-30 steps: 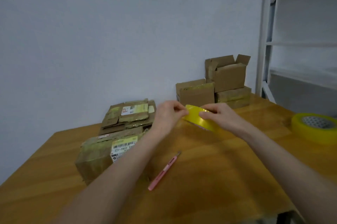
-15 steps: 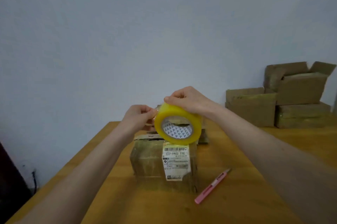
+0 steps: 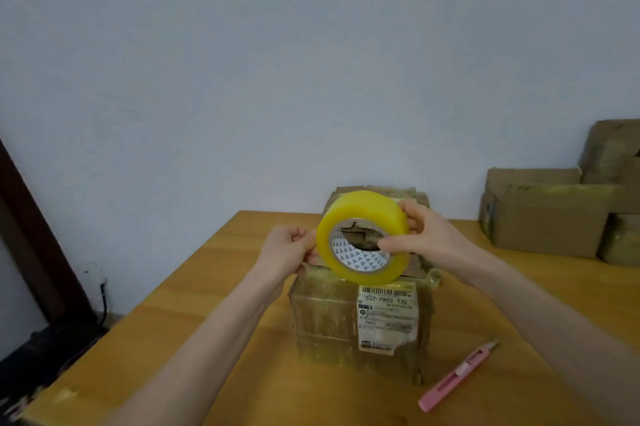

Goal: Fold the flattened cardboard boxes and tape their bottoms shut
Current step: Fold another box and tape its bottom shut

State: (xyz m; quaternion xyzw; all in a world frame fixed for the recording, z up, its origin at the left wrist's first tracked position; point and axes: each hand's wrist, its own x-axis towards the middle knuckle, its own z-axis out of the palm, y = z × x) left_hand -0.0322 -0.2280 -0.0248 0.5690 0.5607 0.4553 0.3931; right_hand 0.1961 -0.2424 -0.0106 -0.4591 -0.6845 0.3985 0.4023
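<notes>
Left fingertips (image 3: 305, 240) pinched at left rim of tape roll (image 3: 362, 209), probably hunting for loose end; end itself not visible. Right thumb sat in core, fingers (image 3: 412, 217) curled over outer band. Left hand (image 3: 285, 252) and right hand (image 3: 427, 240) held roll on edge in air, over taped cardboard box (image 3: 329, 314) on table (image 3: 207, 304).

Judged: roll light, stiff, slick-faced; surest hold through core. Film thin, clingy, apt to split or stick to itself.

Pink knife (image 3: 457, 377) lay right of box. Folded boxes (image 3: 547, 221) stood far right.

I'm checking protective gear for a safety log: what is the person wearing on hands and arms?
The left hand and right hand are ungloved, no rings or watch showing; the left forearm and right forearm are bare, no sleeves in view.
</notes>
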